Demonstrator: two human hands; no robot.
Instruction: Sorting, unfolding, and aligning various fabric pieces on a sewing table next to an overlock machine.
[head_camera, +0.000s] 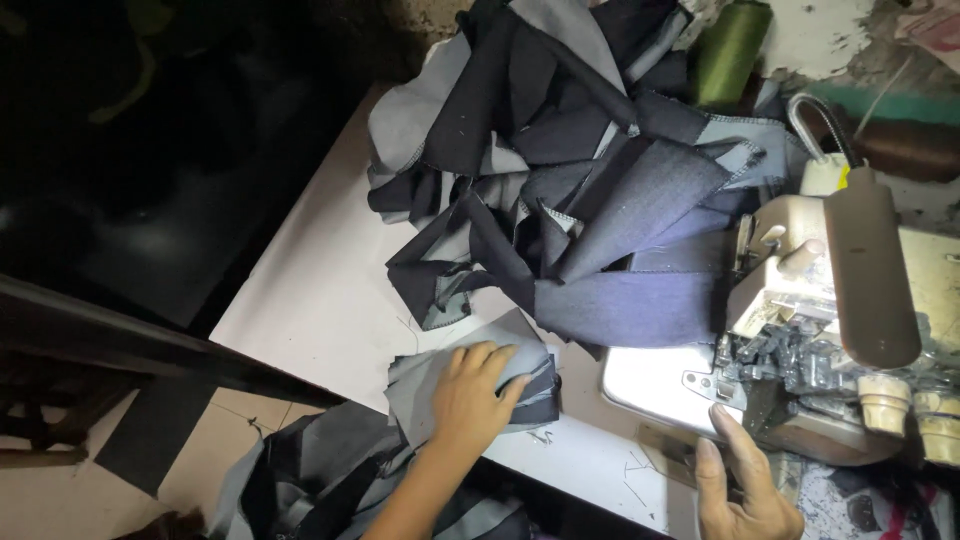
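Dark floor and tile lie left of the pale surface (320, 300). Left hand (470, 395), grip flat and apart, presses a grey fabric stack (420, 385) at its near edge; right hand (740, 480), fingers loosely apart, touches the sewing machine (800, 330) below heaped denim pieces (580, 170).

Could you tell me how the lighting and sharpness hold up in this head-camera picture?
Head view: light falls on the white table and the dark fabric pile; the upper left is nearly black, with detail lost. The left hand on the folded grey piece is sharp; the right hand by the sewing machine looks slightly soft.
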